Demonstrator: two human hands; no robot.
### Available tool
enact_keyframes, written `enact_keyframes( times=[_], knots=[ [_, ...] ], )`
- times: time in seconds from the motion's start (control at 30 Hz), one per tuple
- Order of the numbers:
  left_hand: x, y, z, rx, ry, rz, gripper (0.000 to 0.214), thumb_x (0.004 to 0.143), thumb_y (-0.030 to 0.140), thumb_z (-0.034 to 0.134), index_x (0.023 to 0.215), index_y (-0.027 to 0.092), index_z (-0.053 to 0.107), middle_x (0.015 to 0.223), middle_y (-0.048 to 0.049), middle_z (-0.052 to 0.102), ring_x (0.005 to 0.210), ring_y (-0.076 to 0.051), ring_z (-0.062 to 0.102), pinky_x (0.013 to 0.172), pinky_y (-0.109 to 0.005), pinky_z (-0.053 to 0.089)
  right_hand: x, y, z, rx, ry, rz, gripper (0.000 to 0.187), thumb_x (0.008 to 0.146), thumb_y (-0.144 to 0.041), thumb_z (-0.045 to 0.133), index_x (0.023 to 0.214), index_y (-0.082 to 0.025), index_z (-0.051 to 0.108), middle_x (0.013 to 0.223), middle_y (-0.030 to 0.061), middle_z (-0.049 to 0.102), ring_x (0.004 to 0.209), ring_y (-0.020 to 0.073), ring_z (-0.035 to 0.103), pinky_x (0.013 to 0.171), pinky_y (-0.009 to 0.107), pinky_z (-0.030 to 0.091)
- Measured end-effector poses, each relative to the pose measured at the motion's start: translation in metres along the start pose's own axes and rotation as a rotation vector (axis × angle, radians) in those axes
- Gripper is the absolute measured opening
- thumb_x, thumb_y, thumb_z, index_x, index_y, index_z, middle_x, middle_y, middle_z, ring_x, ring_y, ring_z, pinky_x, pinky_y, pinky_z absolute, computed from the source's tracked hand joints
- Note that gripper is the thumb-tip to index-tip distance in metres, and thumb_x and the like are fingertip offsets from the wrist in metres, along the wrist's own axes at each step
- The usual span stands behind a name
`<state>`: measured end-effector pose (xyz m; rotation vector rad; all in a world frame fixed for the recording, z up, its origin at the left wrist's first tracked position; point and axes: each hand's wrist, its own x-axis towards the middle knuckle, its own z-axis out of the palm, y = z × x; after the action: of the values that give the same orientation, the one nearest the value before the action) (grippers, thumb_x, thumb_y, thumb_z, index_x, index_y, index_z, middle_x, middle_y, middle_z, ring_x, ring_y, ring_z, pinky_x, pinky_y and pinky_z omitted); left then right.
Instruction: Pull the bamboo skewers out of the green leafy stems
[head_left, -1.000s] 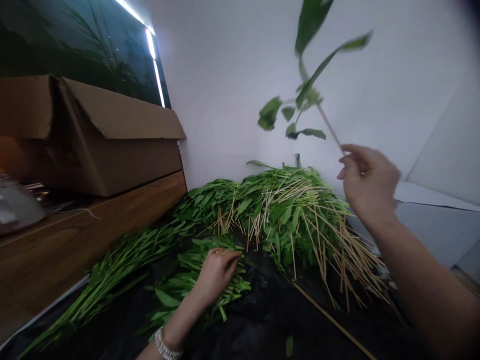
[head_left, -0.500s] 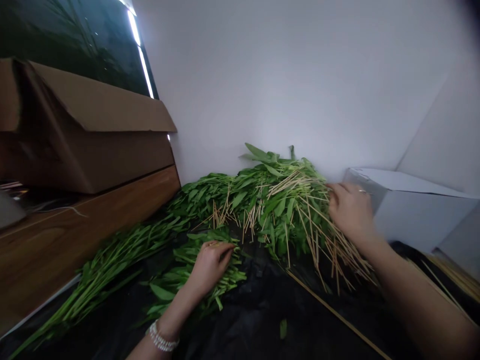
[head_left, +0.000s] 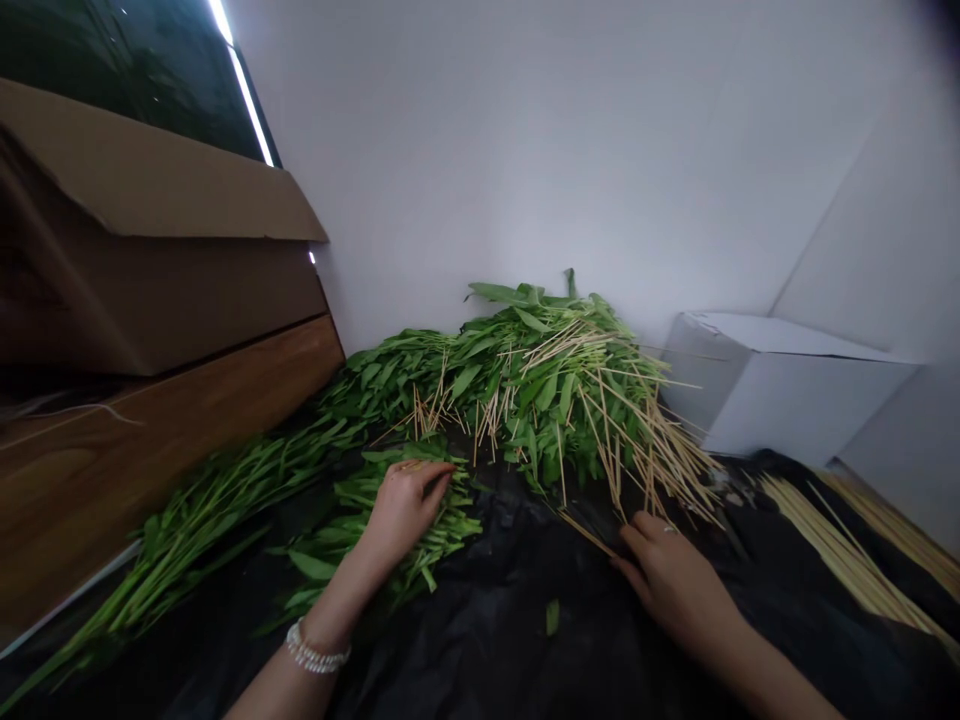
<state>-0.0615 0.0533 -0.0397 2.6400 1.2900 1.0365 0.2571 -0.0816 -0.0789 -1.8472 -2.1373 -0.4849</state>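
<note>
The right hand (head_left: 671, 565) touches a slender tan wooden stick (head_left: 589, 533) on black plastic sheeting (head_left: 517, 620); whether its fingers grip, I cannot tell. Likely light and stiff, it suits a mid-length pinch. The left hand (head_left: 405, 510) bunches over soft-looking green leafy cuttings (head_left: 450, 535), hold unclear.

Here you are in an indoor corner serving as a makeshift workspace: pale wall (head_left: 525, 150) ahead, black sheeting (head_left: 510, 610) below, leafy greens (head_left: 551, 385) and thin sticks (head_left: 679, 455) heaped across it, a cardboard box (head_left: 202, 285) on your left-hand wooden ledge (head_left: 247, 388)! Home or workshop, you can't tell.
</note>
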Motion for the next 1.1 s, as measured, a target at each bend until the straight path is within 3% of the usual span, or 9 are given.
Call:
enact_keyframes(
  times=[0.1, 0.3, 0.47, 0.6, 0.7, 0.87, 0.97, 1.1],
  knots=[
    [0.001, -0.006, -0.005, -0.019, 0.054, -0.030, 0.022, 0.089, 0.028, 0.052, 0.097, 0.020, 0.070, 0.095, -0.0053, 0.074, 0.089, -0.021, 0.068, 0.083, -0.033, 0.050, -0.008, -0.001, 0.010, -0.114, -0.017, -0.035, 0.016, 0.083, -0.010, 0.051, 0.072, -0.021, 0.057, 0.074, 0.0039, 0.060, 0.069, 0.0205, 0.060, 0.064, 0.033, 0.041],
    [0.002, -0.006, -0.015, -0.048, 0.115, -0.095, 0.028, 0.092, 0.035, 0.047, 0.103, 0.020, 0.068, 0.098, -0.0056, 0.074, 0.093, -0.021, 0.067, 0.085, -0.033, 0.049, -0.017, 0.019, 0.009, -0.161, -0.037, -0.053, 0.020, 0.082, -0.008, 0.046, 0.071, -0.022, 0.056, 0.068, 0.0015, 0.061, 0.057, 0.0190, 0.059, 0.058, 0.033, 0.039],
    [-0.001, 0.009, -0.014, -0.042, -0.053, 0.038, 0.024, 0.092, 0.031, 0.050, 0.105, 0.023, 0.067, 0.101, -0.0045, 0.072, 0.096, -0.020, 0.064, 0.090, -0.034, 0.043, -0.012, 0.033, -0.003, -0.080, 0.042, -0.047, 0.017, 0.083, -0.012, 0.044, 0.082, -0.023, 0.057, 0.069, 0.0005, 0.060, 0.056, 0.0167, 0.058, 0.055, 0.030, 0.037],
    [-0.003, 0.016, -0.012, -0.002, -0.202, 0.118, 0.024, 0.091, 0.032, 0.052, 0.111, 0.028, 0.065, 0.101, -0.0030, 0.071, 0.098, -0.020, 0.062, 0.094, -0.038, 0.037, 0.018, -0.001, -0.030, -0.118, 0.223, -0.005, 0.020, 0.087, -0.014, 0.039, 0.089, -0.022, 0.057, 0.069, 0.0009, 0.058, 0.055, 0.0168, 0.056, 0.054, 0.029, 0.035],
    [-0.002, 0.016, -0.013, 0.048, -0.248, 0.122, 0.023, 0.092, 0.037, 0.049, 0.101, 0.029, 0.069, 0.089, -0.0023, 0.072, 0.093, -0.021, 0.061, 0.093, -0.040, 0.035, 0.047, -0.041, -0.041, -0.077, 0.274, -0.073, 0.021, 0.087, -0.011, 0.041, 0.093, -0.021, 0.057, 0.075, 0.0019, 0.059, 0.068, 0.0173, 0.058, 0.058, 0.027, 0.035],
    [-0.003, 0.007, -0.013, 0.139, -0.210, 0.025, 0.025, 0.091, 0.036, 0.050, 0.086, 0.025, 0.072, 0.075, -0.0034, 0.070, 0.079, -0.021, 0.063, 0.088, -0.039, 0.036, 0.073, -0.080, -0.014, -0.006, 0.216, -0.146, 0.019, 0.088, -0.009, 0.044, 0.091, -0.020, 0.059, 0.076, 0.0024, 0.059, 0.071, 0.0166, 0.055, 0.059, 0.027, 0.033],
    [-0.004, 0.005, -0.010, 0.191, -0.230, -0.037, 0.018, 0.087, 0.034, 0.056, 0.084, 0.026, 0.072, 0.073, -0.0026, 0.070, 0.080, -0.022, 0.062, 0.091, -0.043, 0.033, 0.071, -0.079, 0.011, 0.029, 0.192, -0.147, 0.018, 0.089, -0.010, 0.046, 0.088, -0.021, 0.060, 0.075, 0.0018, 0.059, 0.071, 0.0158, 0.054, 0.061, 0.026, 0.033],
    [-0.006, 0.007, -0.004, 0.218, -0.239, 0.004, 0.015, 0.080, 0.033, 0.065, 0.093, 0.028, 0.071, 0.092, -0.0045, 0.067, 0.103, -0.027, 0.054, 0.095, -0.048, 0.028, 0.065, -0.069, 0.027, 0.108, 0.205, -0.111, 0.017, 0.090, -0.013, 0.046, 0.092, -0.021, 0.061, 0.076, 0.0014, 0.060, 0.074, 0.0149, 0.055, 0.062, 0.026, 0.033]
  ],
)
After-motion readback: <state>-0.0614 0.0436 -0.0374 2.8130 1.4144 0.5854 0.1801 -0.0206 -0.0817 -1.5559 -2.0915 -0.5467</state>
